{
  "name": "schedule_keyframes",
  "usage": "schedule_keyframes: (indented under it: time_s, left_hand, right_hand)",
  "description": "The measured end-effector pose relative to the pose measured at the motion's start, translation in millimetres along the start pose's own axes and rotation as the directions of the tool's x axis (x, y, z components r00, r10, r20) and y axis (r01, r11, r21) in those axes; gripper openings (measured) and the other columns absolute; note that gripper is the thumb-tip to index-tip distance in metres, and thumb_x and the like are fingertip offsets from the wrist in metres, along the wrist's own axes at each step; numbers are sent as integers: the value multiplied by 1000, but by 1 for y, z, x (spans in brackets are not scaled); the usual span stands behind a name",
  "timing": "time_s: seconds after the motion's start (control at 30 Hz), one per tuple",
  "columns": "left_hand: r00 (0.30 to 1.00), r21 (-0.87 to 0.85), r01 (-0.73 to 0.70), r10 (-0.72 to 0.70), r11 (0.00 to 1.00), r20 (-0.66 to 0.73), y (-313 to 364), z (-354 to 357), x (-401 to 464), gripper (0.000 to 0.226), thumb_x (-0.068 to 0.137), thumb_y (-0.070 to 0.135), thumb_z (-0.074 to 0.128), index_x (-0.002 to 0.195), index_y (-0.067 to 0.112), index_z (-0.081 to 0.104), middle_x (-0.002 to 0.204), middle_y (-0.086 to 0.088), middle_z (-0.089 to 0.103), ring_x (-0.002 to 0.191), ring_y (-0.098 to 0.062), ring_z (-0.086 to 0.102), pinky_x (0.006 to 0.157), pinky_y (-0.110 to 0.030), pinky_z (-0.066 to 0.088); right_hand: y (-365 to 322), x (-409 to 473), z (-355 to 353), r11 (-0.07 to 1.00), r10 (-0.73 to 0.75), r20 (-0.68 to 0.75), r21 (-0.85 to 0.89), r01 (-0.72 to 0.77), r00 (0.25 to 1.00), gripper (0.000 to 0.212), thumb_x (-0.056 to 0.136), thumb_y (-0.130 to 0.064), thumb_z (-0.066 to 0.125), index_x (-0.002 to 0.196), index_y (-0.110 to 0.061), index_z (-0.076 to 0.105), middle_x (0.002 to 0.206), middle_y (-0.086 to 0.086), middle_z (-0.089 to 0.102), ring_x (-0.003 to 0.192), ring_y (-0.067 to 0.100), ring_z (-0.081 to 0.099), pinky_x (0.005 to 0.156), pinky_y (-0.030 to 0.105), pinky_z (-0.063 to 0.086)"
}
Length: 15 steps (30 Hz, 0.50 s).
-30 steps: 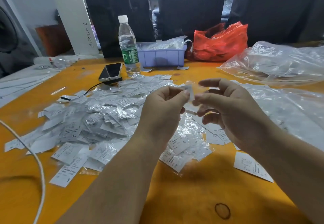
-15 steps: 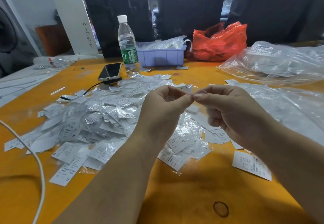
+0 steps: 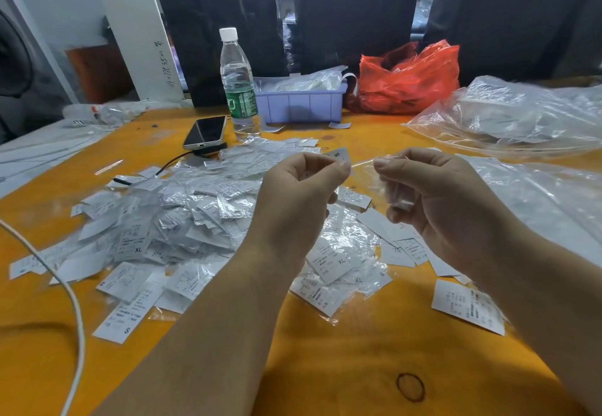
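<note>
Separation of tag from wrapper looked to be the step in hand, though a tag about to go into its wrapper would have looked much the same. The left hand (image 3: pixel 303 187) was curled, with thumb and forefinger pinching a small white label (image 3: pixel 340 156) marked S. It held the label in the air above the middle of the orange table (image 3: pixel 342 350). Just to the right, apart and not touching, the right hand (image 3: pixel 433 194) gripped a crumpled clear plastic sleeve (image 3: pixel 386 184) between thumb and bent fingers.

Left of the hands and running under the left forearm lay a heap of sleeved labels (image 3: pixel 182 217), shiny with film. A few bare labels (image 3: pixel 467 306) lay flat on the near right.

If unwrapping was the job, the next move called for each hand to drop its piece in its own place: the label among the bare ones on the right, the sleeve clear of the heap. Film that thin probably clings, so the fingers would need to spread fully. One wrapped piece would then need lifting from the heap without dragging its neighbours.
</note>
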<state>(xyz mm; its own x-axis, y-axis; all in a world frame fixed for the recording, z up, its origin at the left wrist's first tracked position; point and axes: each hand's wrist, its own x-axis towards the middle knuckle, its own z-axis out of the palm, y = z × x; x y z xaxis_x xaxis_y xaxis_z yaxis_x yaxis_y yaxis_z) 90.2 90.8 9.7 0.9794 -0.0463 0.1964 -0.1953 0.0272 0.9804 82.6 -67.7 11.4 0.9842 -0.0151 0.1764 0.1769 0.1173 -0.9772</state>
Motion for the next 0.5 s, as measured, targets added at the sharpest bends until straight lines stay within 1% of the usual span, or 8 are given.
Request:
schedule_keyframes:
  time_s: [0.1,0.2,0.27,0.33,0.5]
  left_hand:
    - [1000,-20,-8,8,1000,-28,1,-3,2,5,85,17,71,81,19,68,68,10,64,61,-4,57,53,-16,48]
    - [1000,-37,-11,10,999,-17,2,-4,3,6,85,14,71,83,18,69,67,10,65,60,-3,58,54,-16,49]
    - [1000,-39,-16,16,999,1,1,-3,3,7,86,11,69,83,18,69,67,10,65,60,-3,59,54,-16,49]
    - [999,-26,-30,31,999,26,1,-2,1,8,87,10,68,85,18,69,69,10,66,61,-3,59,55,-16,49]
    - [998,-27,-56,57,998,34,2,0,1,14,88,6,66,95,17,67,80,2,65,62,-8,58,55,-19,49]
  right_hand:
    - [0,1,-1,1000,1,-13,5,0,1000,29,85,-13,67,57,-15,57,56,7,47,48,14,45,48,26,43]
    - [0,1,-1,1000,10,-17,-2,-10,1000,35,86,-12,66,53,-19,59,58,9,45,51,15,43,48,26,42]
    - [1,1,0,1000,13,-12,-10,-14,1000,33,86,-12,66,55,-19,59,60,10,44,52,16,40,48,26,41]
    - [1,1,0,1000,14,-7,-25,-14,1000,26,85,-12,67,60,-16,58,60,11,44,52,17,40,49,27,41]
    - [2,1,0,999,17,-3,-43,-17,1000,21,85,-9,66,65,-14,62,59,8,45,52,18,40,51,28,41]
